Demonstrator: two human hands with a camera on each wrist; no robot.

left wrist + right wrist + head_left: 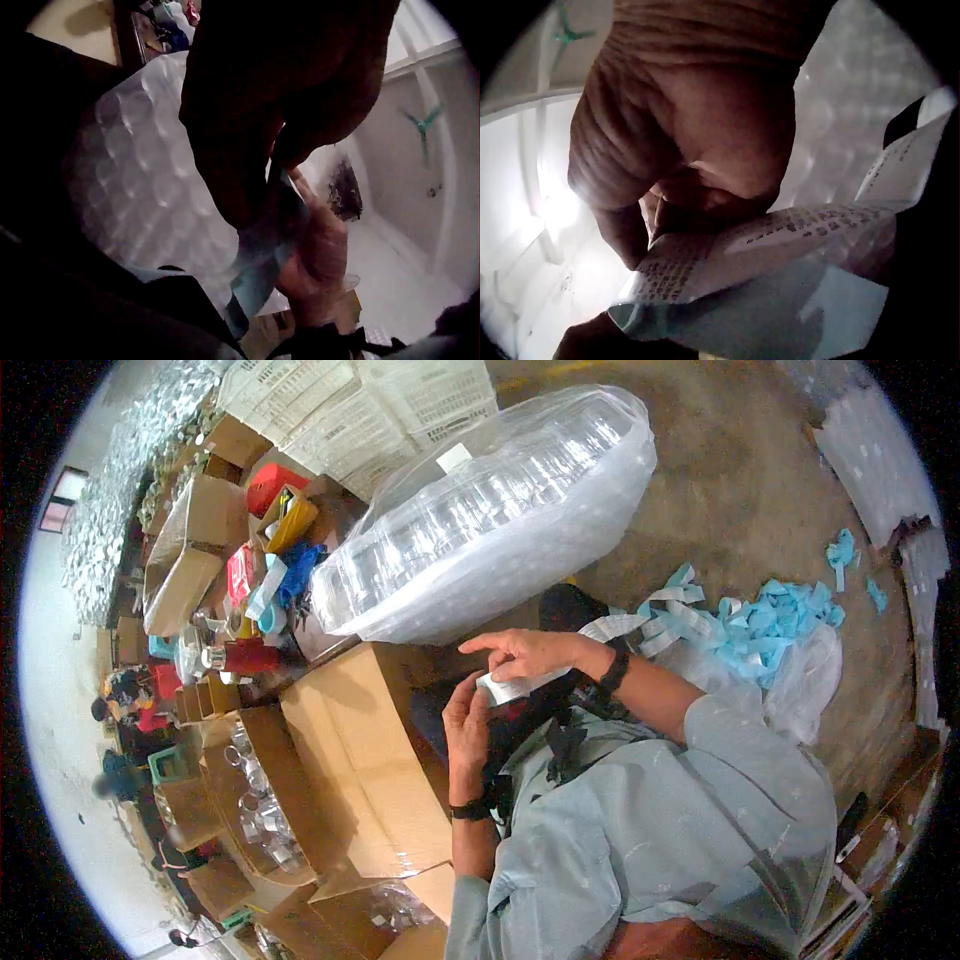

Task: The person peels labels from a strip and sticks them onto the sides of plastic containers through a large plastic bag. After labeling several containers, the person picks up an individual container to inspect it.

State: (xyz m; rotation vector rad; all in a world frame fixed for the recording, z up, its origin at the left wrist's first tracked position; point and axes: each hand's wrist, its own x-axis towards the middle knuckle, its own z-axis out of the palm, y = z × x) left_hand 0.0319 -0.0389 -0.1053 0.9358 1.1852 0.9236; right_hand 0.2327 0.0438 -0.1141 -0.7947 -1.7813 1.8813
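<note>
A strip of printed white labels on pale blue backing point(780, 232) runs between both hands over the person's lap. In the head view the left hand point(466, 725) pinches its folded end, thumb against fingers. Close above it, the right hand point(540, 653) holds the strip point(505, 688) near the same end, its index finger stretched outward. The left wrist view has the left hand point(285, 82) dark in the foreground, the strip hanging below its fingertips, and the right hand point(322, 247) beyond. From the right wrist, the right hand point(690, 127) has curled fingers at the printed side.
A large plastic bag of clear containers point(490, 510) lies ahead. To the left stand a closed cardboard box point(360, 750) and an open box of clear jars point(262, 810). Blue and white strip scraps point(770, 622) litter the floor at right. White crates point(370, 420) stand behind.
</note>
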